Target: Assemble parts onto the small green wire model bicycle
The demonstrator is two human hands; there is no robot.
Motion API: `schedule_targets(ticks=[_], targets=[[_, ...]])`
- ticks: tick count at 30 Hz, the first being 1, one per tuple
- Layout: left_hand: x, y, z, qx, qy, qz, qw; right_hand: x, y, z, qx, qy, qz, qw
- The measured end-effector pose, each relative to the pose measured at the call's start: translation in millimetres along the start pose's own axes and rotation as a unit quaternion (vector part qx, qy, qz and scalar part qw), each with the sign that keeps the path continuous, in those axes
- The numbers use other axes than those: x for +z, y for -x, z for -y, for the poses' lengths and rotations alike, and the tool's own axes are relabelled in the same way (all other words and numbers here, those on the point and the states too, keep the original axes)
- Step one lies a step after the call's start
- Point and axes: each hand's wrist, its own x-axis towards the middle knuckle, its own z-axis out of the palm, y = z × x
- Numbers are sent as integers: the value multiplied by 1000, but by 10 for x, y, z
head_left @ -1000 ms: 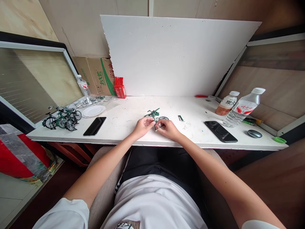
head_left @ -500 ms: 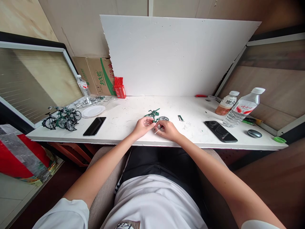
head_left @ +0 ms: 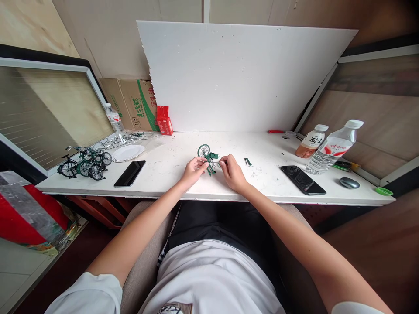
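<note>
In my left hand [head_left: 193,171] the fingertips pinch a green miniature bicycle [head_left: 213,155] above the white table. One spoked wheel [head_left: 203,151] of it points up and away from me. Just right of the bicycle is my right hand [head_left: 233,173], its fingers curled together. A thin dark bit shows at those fingertips, but the fingers mostly hide what they hold. A small green part [head_left: 248,162] lies on the table to the right of my right hand.
Several assembled miniature bicycles [head_left: 85,162] stand at the left, near a white plate [head_left: 128,152] and a phone [head_left: 130,173]. Another phone [head_left: 303,180], a water bottle [head_left: 338,148], a brown drink bottle [head_left: 310,141] and a grey mouse [head_left: 349,182] are at the right.
The bicycle has been turned so its wheel points up. My right hand has moved slightly right and away from the frame; the loose black wheel no longer shows plainly beside it.
</note>
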Motion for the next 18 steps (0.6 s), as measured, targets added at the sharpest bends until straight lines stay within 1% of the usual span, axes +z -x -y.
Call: schedule_targets(ticks=[6, 18], targets=[[3, 20, -18, 27, -31, 21, 999, 5, -16, -34, -6, -12, -31, 999], [-10, 11, 21, 69, -85, 32, 993, 5, -17, -37, -15, -13, -54, 998]])
